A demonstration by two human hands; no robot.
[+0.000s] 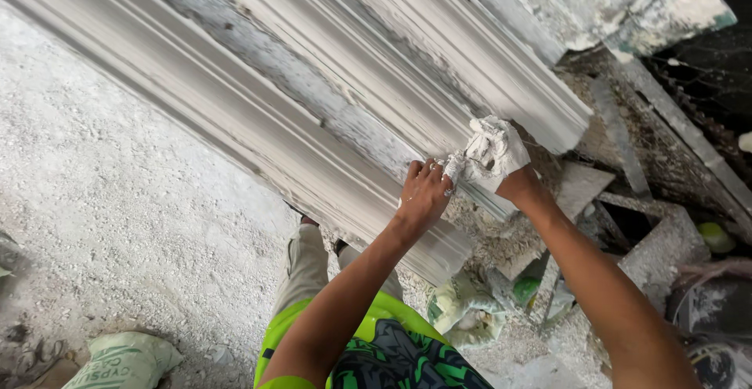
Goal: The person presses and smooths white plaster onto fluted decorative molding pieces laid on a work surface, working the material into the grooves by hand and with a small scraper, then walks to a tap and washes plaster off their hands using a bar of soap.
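Head view. Moulding [313, 99]: long white plaster piece with stepped ridges and grooves along its length. Long axis runs diagonally, from upper left of the frame to lower right. Near end points lower right, cut square, ending just past the hands. Far end leaves the frame at upper left. It lies raised above the floor [117, 201], across the middle of the view.

Left hand [424, 193]: bare, palm down on the moulding near its lower edge. Fingers together and extended, pointing up the frame, lying flat on a ridge. Grip open; nothing held, only pressing on the plaster.

Right hand [492, 154]: coated in wet white plaster from wrist to fingertips. Fingers curled around a lump of plaster, so grip closed on the lump, which is pressed against the moulding face just beside the left fingertips. The two hands almost touch. Boundary between lump and fingers is hard to tell under the coating.

Surroundings: floor is rough, grey-white, covered in plaster dust. Sack [125, 361] lies at lower left on the floor, well apart from the hands. Rubble [642, 224], broken slabs and strips, sits right of the moulding's near end. Crumpled bag [466, 311] lies below the moulding end, near the person's legs [305, 264].
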